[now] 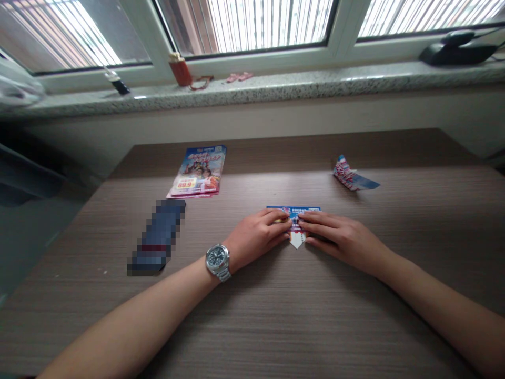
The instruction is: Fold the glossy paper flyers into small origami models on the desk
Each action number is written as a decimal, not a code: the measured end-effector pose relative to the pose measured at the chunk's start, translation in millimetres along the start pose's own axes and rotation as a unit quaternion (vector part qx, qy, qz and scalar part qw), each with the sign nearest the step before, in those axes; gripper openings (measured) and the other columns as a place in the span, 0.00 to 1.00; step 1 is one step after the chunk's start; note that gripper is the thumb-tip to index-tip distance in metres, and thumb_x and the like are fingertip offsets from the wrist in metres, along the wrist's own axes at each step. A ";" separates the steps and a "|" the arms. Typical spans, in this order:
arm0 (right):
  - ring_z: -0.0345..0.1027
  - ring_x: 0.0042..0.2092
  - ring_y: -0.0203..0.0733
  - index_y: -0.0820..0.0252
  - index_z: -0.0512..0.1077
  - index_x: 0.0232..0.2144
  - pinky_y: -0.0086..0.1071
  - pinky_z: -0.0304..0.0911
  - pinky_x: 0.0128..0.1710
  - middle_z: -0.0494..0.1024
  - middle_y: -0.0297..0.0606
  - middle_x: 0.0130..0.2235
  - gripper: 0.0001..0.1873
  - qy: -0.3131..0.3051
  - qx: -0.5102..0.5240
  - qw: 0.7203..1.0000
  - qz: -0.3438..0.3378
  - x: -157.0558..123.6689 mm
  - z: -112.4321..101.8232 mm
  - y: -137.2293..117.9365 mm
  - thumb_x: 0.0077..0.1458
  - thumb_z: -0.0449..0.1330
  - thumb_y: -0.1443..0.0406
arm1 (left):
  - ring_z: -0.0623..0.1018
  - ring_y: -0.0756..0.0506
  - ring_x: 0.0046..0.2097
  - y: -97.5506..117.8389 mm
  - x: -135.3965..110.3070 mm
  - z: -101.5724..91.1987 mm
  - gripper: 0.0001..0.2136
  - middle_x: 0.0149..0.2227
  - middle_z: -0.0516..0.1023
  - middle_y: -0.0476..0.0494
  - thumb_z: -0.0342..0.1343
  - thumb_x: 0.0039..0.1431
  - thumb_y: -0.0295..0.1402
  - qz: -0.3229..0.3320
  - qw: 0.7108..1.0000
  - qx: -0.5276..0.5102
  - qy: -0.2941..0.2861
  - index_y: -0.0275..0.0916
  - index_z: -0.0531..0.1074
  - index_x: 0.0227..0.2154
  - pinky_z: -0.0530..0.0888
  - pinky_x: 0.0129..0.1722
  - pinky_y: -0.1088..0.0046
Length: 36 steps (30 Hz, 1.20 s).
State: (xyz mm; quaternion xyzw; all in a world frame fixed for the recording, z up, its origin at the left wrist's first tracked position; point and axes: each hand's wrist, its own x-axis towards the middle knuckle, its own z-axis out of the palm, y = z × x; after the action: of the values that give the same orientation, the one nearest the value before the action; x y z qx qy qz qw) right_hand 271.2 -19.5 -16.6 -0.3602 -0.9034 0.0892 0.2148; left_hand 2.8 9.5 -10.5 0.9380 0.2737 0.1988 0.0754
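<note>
A folded colour-printed flyer [298, 240] lies on the table in front of me, its white-backed point turned toward me and a blue printed strip along its far edge. My left hand [258, 231] rests on its left half, fingers stretched out and lying flat. From the other side my right hand [342, 238] covers the right half, its fingers also extended over the paper. Both sets of fingertips nearly meet at the middle and hide much of the print. Neither hand is wrapped round anything. A metal wristwatch [218, 259] is on my left wrist.
A stack of flyers [200, 173] lies at the back left, with a pixelated dark phone-like object [158, 237] nearer me. Back right stands a folded paper shape [353, 178]. Beyond the wooden table [276, 316], a stone windowsill [300, 87] carries a red-brown container [180, 71] and other small items.
</note>
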 end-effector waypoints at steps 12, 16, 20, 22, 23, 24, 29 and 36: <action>0.66 0.63 0.50 0.50 0.69 0.61 0.50 0.62 0.63 0.72 0.42 0.62 0.23 -0.016 -0.002 0.999 -0.033 -3.3 0.7 5.0 0.64 0.59 0.64 | 0.75 0.43 0.56 2.7 1.0 -2.2 0.12 0.53 0.76 0.39 0.52 0.70 0.35 0.007 1.000 -0.004 0.009 0.38 0.74 0.49 0.76 0.56 0.61; 0.66 0.62 0.51 0.51 0.70 0.60 0.50 0.62 0.63 0.72 0.43 0.62 0.23 -0.020 -0.001 0.999 -0.032 -2.6 -0.9 4.1 0.63 0.60 0.64 | 0.76 0.44 0.54 4.6 1.7 -3.3 0.12 0.52 0.77 0.39 0.50 0.71 0.33 0.025 1.000 -0.001 0.000 0.38 0.72 0.52 0.75 0.57 0.60; 0.67 0.62 0.52 0.50 0.70 0.60 0.51 0.62 0.63 0.73 0.43 0.61 0.24 -0.014 0.005 0.999 -0.031 -1.7 -2.3 3.5 0.63 0.61 0.64 | 0.75 0.44 0.54 3.9 0.9 -2.6 0.12 0.53 0.77 0.39 0.50 0.71 0.32 0.040 0.999 0.001 -0.010 0.39 0.72 0.53 0.76 0.56 0.59; 0.68 0.61 0.51 0.49 0.71 0.59 0.51 0.63 0.63 0.73 0.42 0.61 0.23 -0.007 0.008 1.000 -0.027 -1.2 -1.8 2.4 0.63 0.61 0.63 | 0.75 0.43 0.54 3.4 0.6 -2.0 0.12 0.53 0.77 0.39 0.50 0.71 0.32 0.043 0.999 0.002 -0.012 0.39 0.72 0.53 0.76 0.56 0.59; 0.69 0.61 0.51 0.49 0.71 0.59 0.51 0.63 0.62 0.74 0.42 0.61 0.22 -0.002 0.009 1.000 -0.023 -0.7 -1.2 1.4 0.63 0.61 0.63 | 0.75 0.43 0.54 3.2 0.5 -1.7 0.12 0.52 0.77 0.39 0.49 0.71 0.32 0.044 0.999 0.004 -0.012 0.39 0.72 0.53 0.76 0.56 0.59; 0.69 0.60 0.51 0.49 0.71 0.59 0.50 0.64 0.62 0.74 0.42 0.60 0.22 0.002 0.009 1.000 -0.015 -0.2 -0.3 0.3 0.63 0.60 0.63 | 0.75 0.43 0.54 3.2 0.4 -1.5 0.12 0.52 0.77 0.39 0.49 0.71 0.32 0.044 0.999 0.007 -0.012 0.39 0.72 0.53 0.75 0.56 0.59; 0.69 0.59 0.54 0.56 0.68 0.62 0.52 0.68 0.57 0.72 0.49 0.61 0.24 0.009 -0.018 0.999 0.026 3.4 5.3 -4.7 0.64 0.59 0.60 | 0.75 0.43 0.55 3.5 0.3 -0.3 0.12 0.53 0.76 0.39 0.49 0.71 0.31 0.044 0.999 0.015 -0.017 0.38 0.71 0.53 0.73 0.59 0.57; 0.67 0.59 0.56 0.57 0.69 0.61 0.53 0.66 0.57 0.70 0.51 0.63 0.24 -0.009 -0.045 0.999 0.020 5.1 6.6 -5.7 0.65 0.58 0.59 | 0.75 0.43 0.55 4.2 1.0 -0.3 0.12 0.52 0.76 0.39 0.48 0.72 0.30 0.044 0.999 0.014 -0.028 0.38 0.71 0.53 0.72 0.60 0.57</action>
State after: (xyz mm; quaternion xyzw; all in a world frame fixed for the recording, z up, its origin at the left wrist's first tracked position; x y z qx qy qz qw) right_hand 261.4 -20.3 -19.0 -0.3867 -0.9012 0.0557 0.1878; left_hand 5.6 6.5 -8.8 0.9552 0.2329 0.1717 0.0616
